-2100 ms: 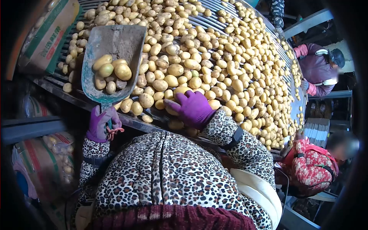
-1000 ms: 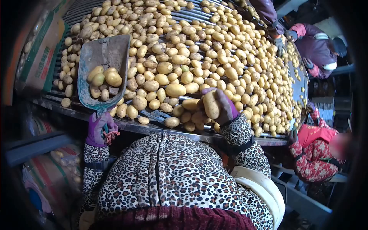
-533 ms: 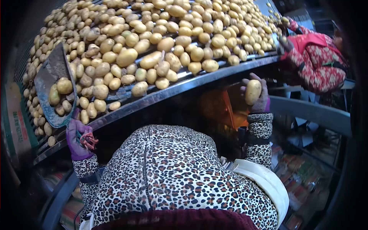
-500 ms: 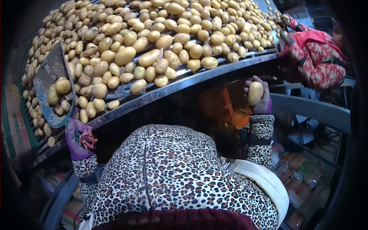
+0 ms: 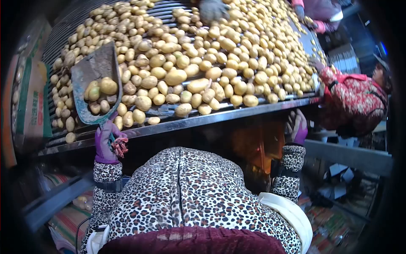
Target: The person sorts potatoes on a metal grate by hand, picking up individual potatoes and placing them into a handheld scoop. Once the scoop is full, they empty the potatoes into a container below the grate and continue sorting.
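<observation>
My left hand (image 5: 106,144), in a purple glove, is closed around the handle of a scoop (image 5: 91,70) at the left of the conveyor. Pinkish-red cord (image 5: 120,146) is bunched at the handle. The scoop's worn, dirty pan rests among the potatoes (image 5: 175,77), with several potatoes (image 5: 108,86) inside it. My right hand (image 5: 297,127), in a purple glove with greyish fingers, is held just below the metal edge of the conveyor. Its fingers are apart and no potato shows in it.
Potatoes cover much of the roller conveyor, bordered by a metal rail (image 5: 190,121). A co-worker's grey-gloved hand (image 5: 213,10) reaches in at the top. Another person (image 5: 355,99) in a red patterned top stands at the right. An orange chute (image 5: 264,146) lies below the rail.
The potato that was in my right hand is gone from it, and the fingers have opened. The view has shifted, and a grey-gloved hand now appears at the top. My left hand keeps the scoop.
</observation>
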The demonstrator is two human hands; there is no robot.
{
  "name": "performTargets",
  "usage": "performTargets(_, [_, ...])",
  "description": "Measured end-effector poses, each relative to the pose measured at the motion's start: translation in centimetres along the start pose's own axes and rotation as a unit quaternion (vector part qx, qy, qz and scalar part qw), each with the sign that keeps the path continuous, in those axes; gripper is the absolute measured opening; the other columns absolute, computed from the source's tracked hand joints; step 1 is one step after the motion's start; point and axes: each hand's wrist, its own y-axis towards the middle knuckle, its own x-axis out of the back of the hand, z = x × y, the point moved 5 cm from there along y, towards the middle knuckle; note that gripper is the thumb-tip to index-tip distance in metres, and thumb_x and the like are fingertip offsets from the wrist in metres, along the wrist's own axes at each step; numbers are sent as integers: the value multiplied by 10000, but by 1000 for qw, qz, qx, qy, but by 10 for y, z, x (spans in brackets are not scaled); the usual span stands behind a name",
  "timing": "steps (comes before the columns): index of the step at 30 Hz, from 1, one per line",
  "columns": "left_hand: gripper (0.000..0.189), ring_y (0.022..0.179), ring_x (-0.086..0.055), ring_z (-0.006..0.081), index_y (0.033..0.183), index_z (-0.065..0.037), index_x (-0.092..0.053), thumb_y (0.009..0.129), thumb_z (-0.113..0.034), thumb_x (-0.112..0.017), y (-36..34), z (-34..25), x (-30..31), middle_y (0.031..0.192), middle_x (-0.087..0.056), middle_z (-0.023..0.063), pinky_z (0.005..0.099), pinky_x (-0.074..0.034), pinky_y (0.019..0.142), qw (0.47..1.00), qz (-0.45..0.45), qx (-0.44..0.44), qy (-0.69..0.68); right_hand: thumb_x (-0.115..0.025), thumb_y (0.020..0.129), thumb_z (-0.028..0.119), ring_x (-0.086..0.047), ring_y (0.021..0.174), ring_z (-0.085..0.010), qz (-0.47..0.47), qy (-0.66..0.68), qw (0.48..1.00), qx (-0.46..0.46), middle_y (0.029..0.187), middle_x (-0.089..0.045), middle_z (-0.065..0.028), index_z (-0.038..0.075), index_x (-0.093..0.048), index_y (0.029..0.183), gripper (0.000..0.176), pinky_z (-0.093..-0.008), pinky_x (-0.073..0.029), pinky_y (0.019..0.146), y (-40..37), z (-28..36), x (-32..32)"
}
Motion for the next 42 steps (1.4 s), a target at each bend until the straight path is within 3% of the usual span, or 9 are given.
performTargets(3, [360, 571, -578, 170, 925, -5, -596, 976, -358, -543, 1, -3, 6, 661, -512, 36, 309, -531, 591, 999, 9, -36, 19, -544, 1009, 197, -646, 947, -136, 234, 2, 952, 196, 1117, -679, -78, 31, -607, 1266, 313, -255, -506, 841, -19, 81, -116])
performTargets(7, [343, 585, -603, 178, 873, 3, -583, 935, -334, -585, -2, -13, -5, 645, -517, 54, 316, -543, 580, 1000, -8, 14, -3, -642, 927, 108, -643, 1041, -187, 498, -198, 789, 300, 1089, -688, -79, 38, -659, 1176, 259, -322, -508, 894, -59, 127, -266])
performTargets(11, [324, 514, -571, 175, 825, -13, -548, 920, -318, -600, -5, -18, -2, 637, -520, 58, 329, -536, 534, 999, -22, 32, 12, -673, 853, 192, -639, 893, -305, 512, -275, 623, 523, 929, -654, -69, 147, -684, 1051, 204, -409, -518, 773, -92, 137, -340])
performTargets(14, [301, 470, -541, 168, 852, -14, -556, 916, -303, -605, -9, -18, -1, 630, -519, 58, 328, -532, 517, 999, -40, 29, 3, -674, 861, 258, -615, 1065, -302, 546, -339, 550, 533, 1136, -656, -81, 168, -652, 1163, 316, -409, -507, 879, -92, 128, -376])
performTargets(21, [271, 466, -534, 154, 888, -31, -533, 917, -284, -625, -16, -19, 0, 630, -521, 46, 318, -527, 513, 999, -36, 5, -33, -684, 839, 262, -578, 1129, -327, 559, -404, 490, 534, 1154, -655, -84, 176, -671, 1142, 315, -431, -508, 873, -73, 122, -392])
performTargets(25, [257, 472, -541, 157, 891, -33, -528, 920, -269, -627, -15, -18, 2, 635, -525, 42, 321, -520, 493, 999, -21, 9, -30, -693, 841, 257, -654, 872, -308, 652, -467, 407, 438, 951, -682, -95, 150, -704, 1031, 219, -422, -536, 760, -55, 114, -382])
performTargets(29, [258, 474, -545, 163, 842, -37, -534, 913, -267, -628, -14, -19, 1, 620, -526, 44, 319, -509, 470, 999, -39, 18, -34, -635, 865, 278, -664, 889, -320, 514, -356, 552, 552, 885, -678, -93, 158, -701, 949, 161, -440, -540, 736, -71, 146, -406])
performTargets(35, [258, 477, -549, 166, 792, -37, -552, 905, -257, -627, -16, -26, -6, 597, -522, 40, 300, -500, 484, 998, -50, 21, -41, -529, 933, 259, -677, 861, -315, 468, -521, 400, 592, 1012, -660, -110, 194, -642, 1185, 283, -460, -537, 697, -90, 112, -451])
performTargets(42, [286, 488, -548, 160, 746, -22, -553, 909, -249, -612, -20, -34, -11, 617, -556, 65, 286, -476, 497, 999, -22, 29, -3, -484, 970, 264, -674, 859, -300, 453, -580, 394, 551, 1094, -635, -89, 196, -645, 1160, 258, -442, -530, 695, -88, 111, -453])
